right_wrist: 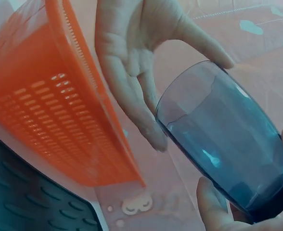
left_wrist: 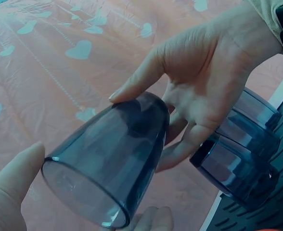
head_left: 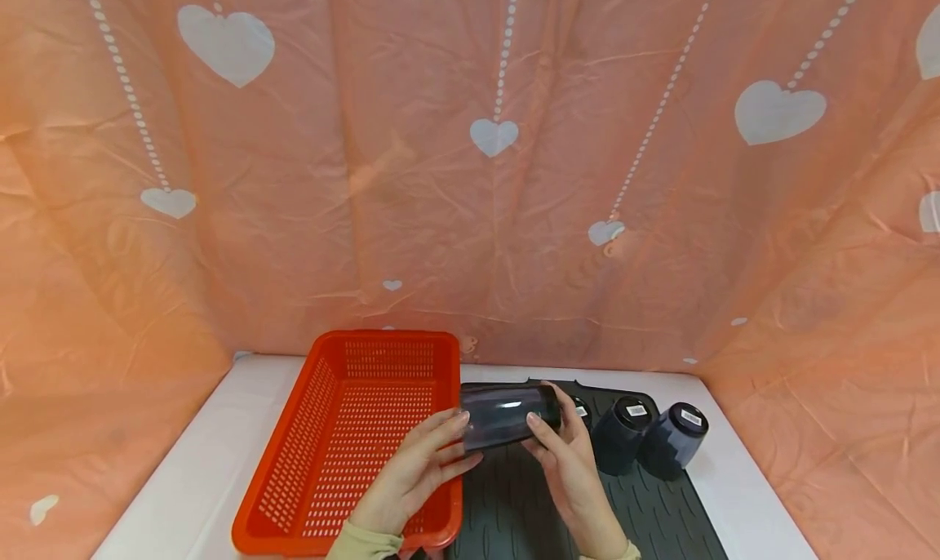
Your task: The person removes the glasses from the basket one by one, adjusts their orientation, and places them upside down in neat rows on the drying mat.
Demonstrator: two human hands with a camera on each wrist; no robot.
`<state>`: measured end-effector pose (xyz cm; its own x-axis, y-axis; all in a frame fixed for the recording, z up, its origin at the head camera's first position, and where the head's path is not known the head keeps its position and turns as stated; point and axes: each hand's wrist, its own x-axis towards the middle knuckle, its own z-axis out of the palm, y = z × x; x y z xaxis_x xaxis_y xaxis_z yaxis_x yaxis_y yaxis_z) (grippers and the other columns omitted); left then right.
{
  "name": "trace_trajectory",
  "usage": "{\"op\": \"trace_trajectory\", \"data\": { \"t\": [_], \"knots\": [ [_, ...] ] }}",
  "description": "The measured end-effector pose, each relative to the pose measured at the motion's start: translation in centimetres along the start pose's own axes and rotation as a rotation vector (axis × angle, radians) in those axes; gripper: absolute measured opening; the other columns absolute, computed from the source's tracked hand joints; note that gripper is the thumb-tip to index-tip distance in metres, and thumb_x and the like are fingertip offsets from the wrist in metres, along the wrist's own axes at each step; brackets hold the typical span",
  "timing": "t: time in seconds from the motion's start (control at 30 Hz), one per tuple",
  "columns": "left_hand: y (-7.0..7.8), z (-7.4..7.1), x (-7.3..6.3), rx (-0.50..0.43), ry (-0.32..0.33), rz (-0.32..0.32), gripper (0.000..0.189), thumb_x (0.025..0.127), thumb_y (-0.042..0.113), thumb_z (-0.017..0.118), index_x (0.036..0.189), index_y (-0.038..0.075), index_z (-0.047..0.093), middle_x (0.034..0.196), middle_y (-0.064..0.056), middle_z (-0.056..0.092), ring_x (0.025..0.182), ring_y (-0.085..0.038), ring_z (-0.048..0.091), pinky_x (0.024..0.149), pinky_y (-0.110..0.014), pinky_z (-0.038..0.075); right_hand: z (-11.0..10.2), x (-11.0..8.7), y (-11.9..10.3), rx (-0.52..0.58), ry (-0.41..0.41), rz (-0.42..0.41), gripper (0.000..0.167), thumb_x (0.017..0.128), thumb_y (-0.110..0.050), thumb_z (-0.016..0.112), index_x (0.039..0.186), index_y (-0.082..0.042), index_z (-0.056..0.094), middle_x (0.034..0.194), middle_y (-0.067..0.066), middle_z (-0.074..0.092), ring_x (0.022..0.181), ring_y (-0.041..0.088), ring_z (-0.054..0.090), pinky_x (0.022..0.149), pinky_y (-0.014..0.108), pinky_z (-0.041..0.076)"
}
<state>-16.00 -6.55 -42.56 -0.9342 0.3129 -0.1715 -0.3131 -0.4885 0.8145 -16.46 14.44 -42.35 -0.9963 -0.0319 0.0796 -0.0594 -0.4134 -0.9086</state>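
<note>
A dark, see-through drinking glass (head_left: 503, 417) lies sideways in the air between both hands, its open rim toward the left. My right hand (head_left: 571, 454) grips it round the base end, thumb on the near side. At the rim end, my left hand (head_left: 420, 466) holds it with the thumb and fingers on opposite sides. The left wrist view shows the rim of the glass (left_wrist: 105, 163) and the right hand (left_wrist: 199, 82) behind it. In the right wrist view the left hand (right_wrist: 146, 62) touches the rim of the glass (right_wrist: 233, 139).
A red-orange perforated basket (head_left: 253, 495) stands left on the white table (head_left: 172, 495). Right of it lies a dark ridged drying mat (head_left: 507, 511). Upside-down glasses stand there, including one glass (head_left: 617, 442) beside another (head_left: 671, 446); a third (head_left: 583, 409) is partly hidden. An orange heart-patterned curtain (head_left: 411, 217) surrounds the table.
</note>
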Motion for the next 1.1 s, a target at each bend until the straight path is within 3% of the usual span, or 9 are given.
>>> {"op": "trace_trajectory", "data": {
  "t": [0.2, 0.3, 0.5, 0.83, 1.1],
  "knots": [
    [0.5, -0.5, -0.2, 0.004, -0.008, 0.027, 0.043, 0.095, 0.029, 0.062, 0.128, 0.003, 0.053, 0.117, -0.013, 0.060, 0.109, -0.031, 0.059, 0.098, -0.047, 0.042, -0.8, 0.6, -0.9, -0.122, 0.037, -0.062, 0.063, 0.088, -0.003, 0.067, 0.143, -0.020, 0.039, 0.146, -0.003, 0.034, 0.097, 0.018, 0.053, 0.082, 0.033, 0.049],
    [0.8, -0.8, -0.4, 0.004, -0.016, 0.025, 0.047, 0.095, 0.030, 0.061, 0.131, 0.003, 0.051, 0.125, -0.017, 0.057, 0.115, -0.034, 0.056, 0.099, -0.047, 0.041, -1.1, 0.9, -1.2, -0.205, 0.053, -0.114, 0.067, 0.085, -0.001, 0.070, 0.141, -0.021, 0.040, 0.147, -0.006, 0.038, 0.105, 0.020, 0.055, 0.086, 0.032, 0.048],
    [1.2, -1.9, -0.9, -0.005, -0.041, 0.028, 0.043, 0.096, 0.028, 0.059, 0.132, 0.005, 0.055, 0.137, -0.023, 0.048, 0.122, -0.037, 0.050, 0.101, -0.045, 0.040, -1.3, 1.2, -1.4, -0.367, 0.096, -0.175, 0.070, 0.079, -0.005, 0.078, 0.138, -0.023, 0.044, 0.138, -0.003, 0.048, 0.112, 0.021, 0.054, 0.082, 0.028, 0.049],
    [2.3, -3.8, -1.9, -0.016, -0.035, 0.071, 0.031, 0.099, 0.026, 0.053, 0.128, 0.017, 0.061, 0.141, -0.017, 0.045, 0.124, -0.032, 0.049, 0.104, -0.043, 0.037, -1.4, 2.0, -0.6, -0.568, 0.105, -0.248, 0.071, 0.070, -0.011, 0.086, 0.131, -0.024, 0.053, 0.129, 0.001, 0.054, 0.109, 0.018, 0.056, 0.085, 0.030, 0.050],
    [2.5, -4.1, -1.8, -0.045, 0.013, 0.064, 0.034, 0.098, 0.027, 0.055, 0.129, 0.012, 0.059, 0.134, -0.015, 0.052, 0.121, -0.032, 0.052, 0.103, -0.045, 0.038, -1.5, 2.3, 1.4, -0.793, 0.115, -0.346, 0.077, 0.063, -0.010, 0.090, 0.130, -0.025, 0.056, 0.113, 0.003, 0.063, 0.098, 0.015, 0.061, 0.078, 0.036, 0.054]
  ]
}}
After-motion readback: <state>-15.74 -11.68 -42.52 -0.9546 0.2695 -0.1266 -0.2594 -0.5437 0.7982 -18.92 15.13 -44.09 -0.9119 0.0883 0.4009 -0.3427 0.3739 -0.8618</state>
